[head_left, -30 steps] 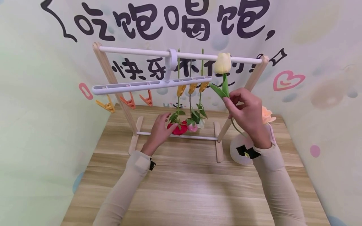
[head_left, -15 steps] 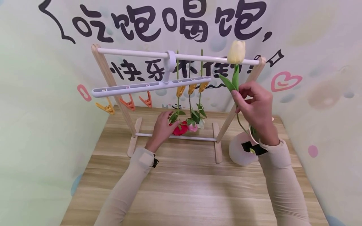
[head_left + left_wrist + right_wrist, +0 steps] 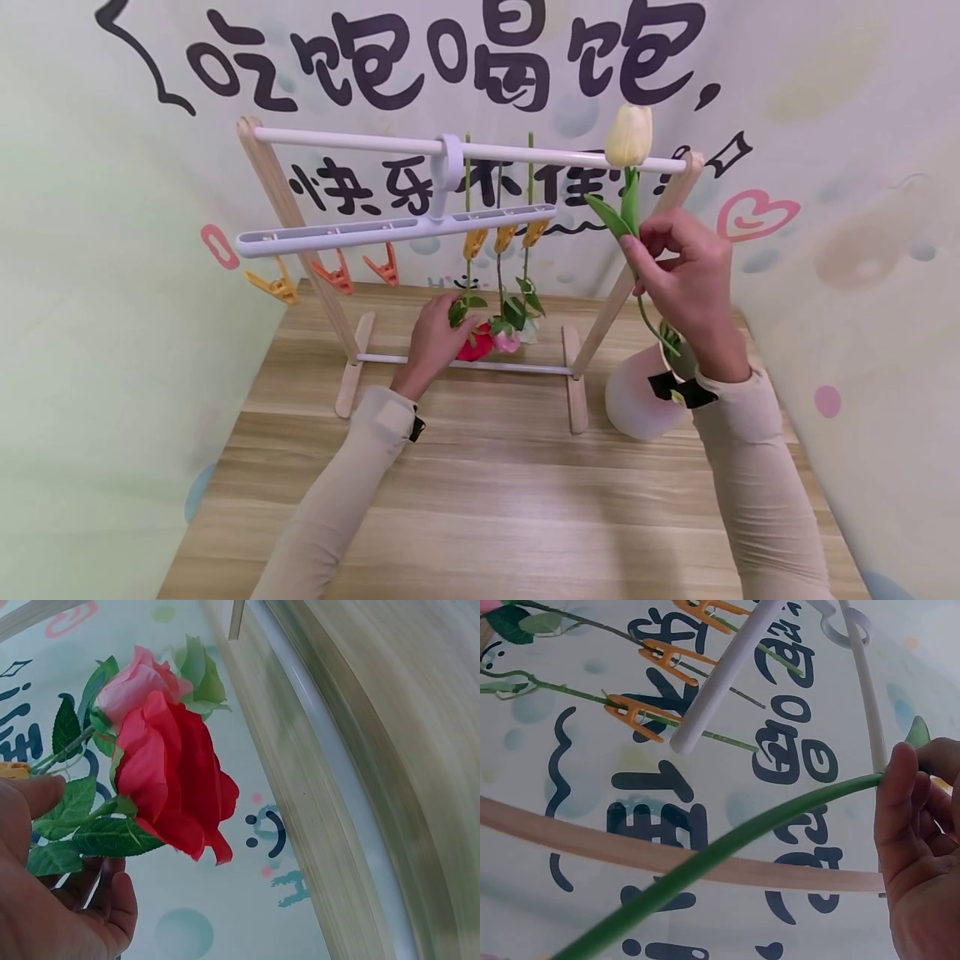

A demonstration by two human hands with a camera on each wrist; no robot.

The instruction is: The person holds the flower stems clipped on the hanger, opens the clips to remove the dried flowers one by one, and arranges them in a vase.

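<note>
My right hand (image 3: pixel 686 262) pinches a cream tulip (image 3: pixel 630 136) by its green stem (image 3: pixel 727 844), bloom up. My left hand (image 3: pixel 438 337) is at the red rose (image 3: pixel 176 780), thumb and fingers apart on either side of its stem and leaves in the left wrist view. The rose hangs bloom down beside a pink rose (image 3: pixel 139 682) and a whitish flower (image 3: pixel 201 671). Yellow-orange clips (image 3: pixel 641 716) grip their stems under a pale lilac hanger (image 3: pixel 330 239). Leaves partly hide the left fingertips.
The hanger hooks over the white rod (image 3: pixel 352 142) of a wooden stand (image 3: pixel 277 183). Its left half carries one yellow clip (image 3: pixel 273 287) and two orange clips (image 3: pixel 333 275). A white vase (image 3: pixel 637 396) stands right of the stand, partly behind my right wrist.
My right hand has moved right and slightly up with the tulip, away from the hanger's end. My left hand has shifted slightly right, farther in around the red rose's leaves.
</note>
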